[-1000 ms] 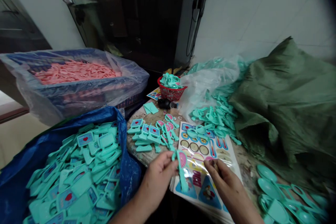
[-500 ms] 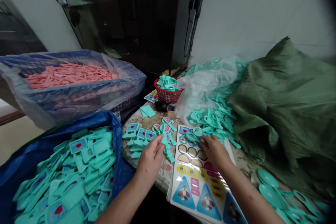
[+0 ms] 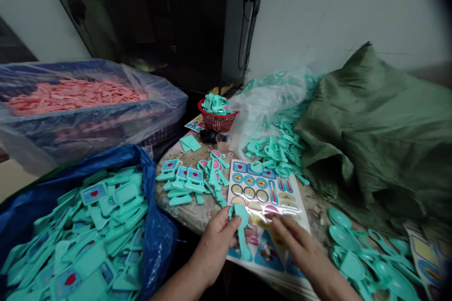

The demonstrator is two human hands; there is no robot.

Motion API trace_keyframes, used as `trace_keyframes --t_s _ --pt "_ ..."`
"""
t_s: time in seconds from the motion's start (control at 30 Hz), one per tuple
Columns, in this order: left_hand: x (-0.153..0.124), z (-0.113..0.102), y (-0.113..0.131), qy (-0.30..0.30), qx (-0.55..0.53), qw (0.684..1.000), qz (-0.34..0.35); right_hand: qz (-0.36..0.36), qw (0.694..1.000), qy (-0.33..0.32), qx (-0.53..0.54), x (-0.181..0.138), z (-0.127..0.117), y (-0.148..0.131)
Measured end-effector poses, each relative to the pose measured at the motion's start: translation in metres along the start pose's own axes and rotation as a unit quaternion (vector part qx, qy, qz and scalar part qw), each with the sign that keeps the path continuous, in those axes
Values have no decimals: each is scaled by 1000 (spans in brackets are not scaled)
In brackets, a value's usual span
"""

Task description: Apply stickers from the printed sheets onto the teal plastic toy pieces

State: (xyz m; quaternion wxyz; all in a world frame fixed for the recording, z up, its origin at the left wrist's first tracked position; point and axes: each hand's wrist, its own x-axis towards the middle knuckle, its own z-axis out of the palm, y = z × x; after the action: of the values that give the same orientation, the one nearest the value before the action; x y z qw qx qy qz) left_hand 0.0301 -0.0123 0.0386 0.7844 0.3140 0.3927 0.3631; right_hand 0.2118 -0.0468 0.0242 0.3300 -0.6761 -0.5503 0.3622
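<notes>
My left hand [image 3: 221, 240] is closed on a teal plastic toy piece [image 3: 242, 230] with a rounded head and a straight handle, held over the near part of a sticker sheet [image 3: 300, 209]. My right hand [image 3: 293, 240] hovers over the sheet's lower right, fingers stretched out and slightly blurred, with nothing visible in them. Printed on the sheet are hearts, round faces, thermometers, yellow and pink shapes, and blue triangles partly covered by my hands. Another teal piece [image 3: 257, 167] rests on its top edge. Left of the sheet lie teal pieces with watermelon stickers [image 3: 215, 164] and heart-screen pieces [image 3: 194, 176].
A blue bag [image 3: 150, 193] of teal pieces stands at left, behind it a plastic-lined crate [image 3: 158, 99] of pink pieces. A red basket [image 3: 217, 122] sits at the back. Teal pieces spill from a clear bag [image 3: 261, 103] beside a green sack [image 3: 381, 113]. Teal spoons [image 3: 344, 237] lie right.
My left hand has moved right and nearer, and now grips a teal piece. My right hand has drawn back from the sheet's top toward its lower part. The view has shifted slightly.
</notes>
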Motion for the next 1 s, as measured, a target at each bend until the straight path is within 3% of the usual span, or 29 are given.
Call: trace_keyframes --t_s 0.07,0.2,0.4,0.7,1.0 --pt "2 -2 -2 22 6 1000 -16 -46 993 54 -91 18 -19 17" --pt "9 -8 -10 44 30 998 -40 -76 981 70 -161 48 -40 42" --pt "14 -14 -12 30 44 996 -69 -93 970 56 -216 59 -38 44" --pt "15 -10 -6 54 38 993 -99 -85 974 23 -208 61 -46 45" --pt "17 -7 -4 65 57 990 -111 -67 975 17 -213 57 -39 45"
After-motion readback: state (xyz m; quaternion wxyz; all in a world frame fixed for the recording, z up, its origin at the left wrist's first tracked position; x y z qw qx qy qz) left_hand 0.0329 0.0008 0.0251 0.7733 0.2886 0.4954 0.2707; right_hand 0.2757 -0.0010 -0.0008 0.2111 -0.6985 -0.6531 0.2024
